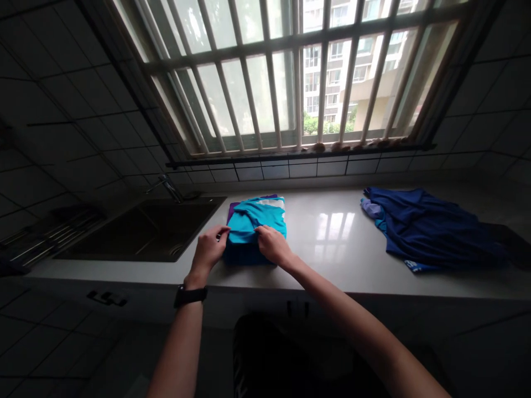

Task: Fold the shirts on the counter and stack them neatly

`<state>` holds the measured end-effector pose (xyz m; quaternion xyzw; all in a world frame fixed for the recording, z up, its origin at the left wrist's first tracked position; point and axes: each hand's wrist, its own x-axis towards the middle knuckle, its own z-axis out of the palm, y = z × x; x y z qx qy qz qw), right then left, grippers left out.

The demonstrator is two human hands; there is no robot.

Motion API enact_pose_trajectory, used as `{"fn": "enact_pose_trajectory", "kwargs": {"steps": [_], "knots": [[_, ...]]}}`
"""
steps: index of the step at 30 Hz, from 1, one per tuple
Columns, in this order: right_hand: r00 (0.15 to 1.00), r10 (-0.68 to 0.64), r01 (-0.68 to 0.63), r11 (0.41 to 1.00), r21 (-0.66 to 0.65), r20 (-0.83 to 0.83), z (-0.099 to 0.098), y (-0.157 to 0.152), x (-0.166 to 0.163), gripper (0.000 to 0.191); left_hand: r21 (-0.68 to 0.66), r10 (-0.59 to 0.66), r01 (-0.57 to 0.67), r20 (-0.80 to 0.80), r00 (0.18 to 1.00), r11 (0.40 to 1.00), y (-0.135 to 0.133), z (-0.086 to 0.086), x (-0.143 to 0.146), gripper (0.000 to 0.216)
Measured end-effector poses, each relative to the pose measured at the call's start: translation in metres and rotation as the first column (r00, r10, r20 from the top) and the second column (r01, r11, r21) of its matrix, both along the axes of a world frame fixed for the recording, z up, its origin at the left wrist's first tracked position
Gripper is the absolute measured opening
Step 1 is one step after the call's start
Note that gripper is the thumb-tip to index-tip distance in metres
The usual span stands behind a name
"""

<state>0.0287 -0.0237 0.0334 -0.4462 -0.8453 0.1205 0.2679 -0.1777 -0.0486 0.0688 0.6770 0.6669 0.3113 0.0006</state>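
A bright blue garment [252, 215], partly folded and wrinkled, lies on top of a small stack of clothes on the counter. Its exact kind does not show. My left hand [211, 246], with a black watch at the wrist, pinches the garment's left edge near its front corner. With closed fingers my right hand [271, 242] grips the front edge, toward the right. Beneath it, a dark blue folded cloth [244, 255] shows at the front; purple cloth [231, 210] and white cloth [277, 203] peek out behind.
A dark sink [141, 229] with a faucet [170, 188] is to the left, beside a rack [45, 235]. On the right of the pale counter [327, 260] lies a loose heap of dark blue clothes [435, 229]. A barred window [286, 83] rises behind.
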Motion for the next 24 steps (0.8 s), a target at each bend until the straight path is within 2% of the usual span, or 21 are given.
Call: {"fn": "enact_pose_trajectory", "kwargs": {"steps": [1,3,5,7,11,15,19,24], "knots": [[1.0,0.021,-0.021,1.0,-0.004,-0.01,0.0,0.0,-0.001,0.036,0.065,0.064,-0.063,-0.027,0.998,0.996,0.0,0.002,0.003,0.034],[0.978,0.204,-0.204,0.979,-0.019,0.044,0.0,0.0,0.0,0.026,0.172,0.135,-0.118,-0.089,0.987,0.978,0.001,0.005,0.01,0.039],[0.903,0.421,-0.418,0.907,-0.052,0.085,0.002,0.001,0.005,0.016,0.195,0.11,-0.08,-0.149,0.983,0.978,0.006,0.006,0.022,0.044],[0.863,0.504,-0.502,0.862,-0.065,0.024,0.006,0.004,0.013,0.014,0.136,0.034,-0.008,-0.193,0.981,0.991,0.015,0.007,0.039,0.048],[0.912,0.384,-0.396,0.916,-0.066,-0.144,0.014,0.015,0.032,0.022,-0.043,-0.087,0.079,-0.259,0.962,0.996,0.043,0.003,0.077,0.052],[0.94,0.305,-0.317,0.946,-0.068,-0.151,0.011,0.022,0.058,0.02,-0.226,-0.155,0.091,-0.282,0.947,0.97,0.064,-0.015,0.101,0.051],[0.948,0.301,-0.304,0.952,-0.017,-0.107,0.003,0.024,0.089,0.023,-0.362,-0.15,0.041,-0.279,0.948,0.931,0.073,-0.036,0.102,0.054],[0.969,0.208,-0.201,0.978,0.063,-0.131,-0.005,0.029,0.11,0.025,-0.413,-0.159,0.026,-0.29,0.944,0.91,0.079,-0.042,0.097,0.06]]}}
